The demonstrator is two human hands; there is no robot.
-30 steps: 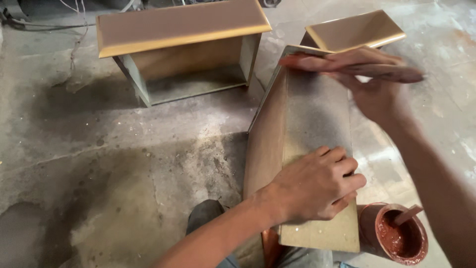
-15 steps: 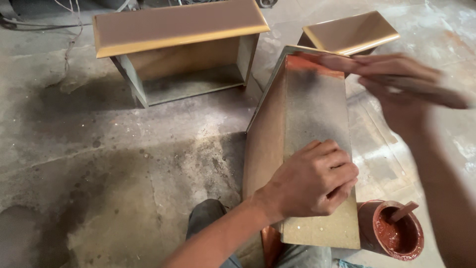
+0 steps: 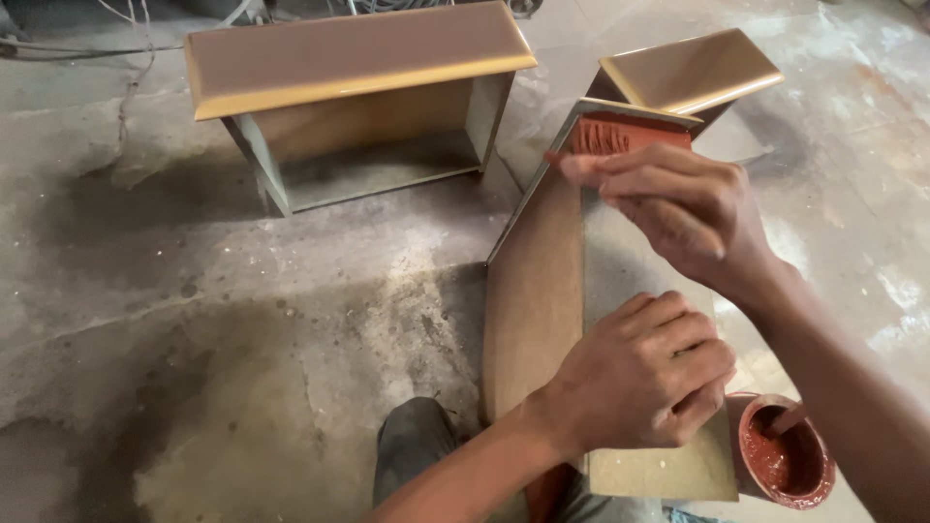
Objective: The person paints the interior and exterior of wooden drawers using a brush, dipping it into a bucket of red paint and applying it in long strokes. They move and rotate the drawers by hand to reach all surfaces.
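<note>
My left hand (image 3: 639, 378) lies flat on the near part of a long wooden box panel (image 3: 620, 281), pressing it down with fingers curled over the right edge. My right hand (image 3: 678, 208) hovers over the far part of the panel, gripping a brush whose handle (image 3: 683, 228) shows between the fingers; the bristles are hidden. A patch of red-brown paint (image 3: 620, 136) with brush streaks covers the panel's far end. A small pot of red-brown paint (image 3: 785, 465) stands by the panel's near right corner.
A brown-topped wooden drawer box (image 3: 349, 97) stands on its side on the stained concrete floor (image 3: 194, 339) at the far left. Another brown-painted box (image 3: 693, 73) sits behind the panel. My dark-trousered knee (image 3: 417, 455) is below the panel.
My right hand has drawn back toward me along the panel with the brush, leaving a streaked red-brown patch at the far end. The left hand has stayed in place.
</note>
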